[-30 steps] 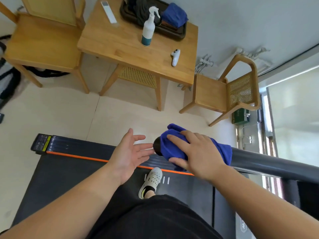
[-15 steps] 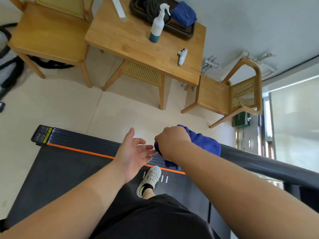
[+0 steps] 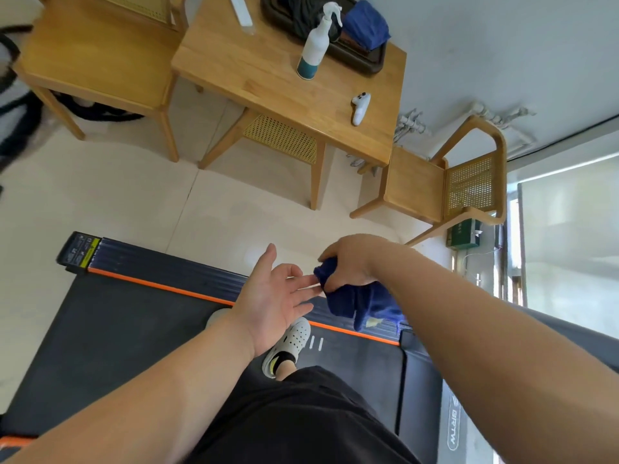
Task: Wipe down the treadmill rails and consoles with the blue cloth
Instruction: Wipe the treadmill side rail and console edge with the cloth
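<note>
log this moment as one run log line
right hand: grips blue cloth, bunched and hanging | left hand: open, fingertips next to it | rail: partly in view, at right

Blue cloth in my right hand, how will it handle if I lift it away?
Probably floppy: the blue cloth droops in loose folds below the right hand. Likely light, since curled fingers alone hold it up.

The treadmill point(image 3: 134, 329) bears white letters that seem to read "BRTW", running along its grey side strip point(image 3: 453, 426). The yellow-and-black label point(image 3: 82, 251) at its rear corner and the green box point(image 3: 464, 233) by the wall carry print too small to read.
</note>
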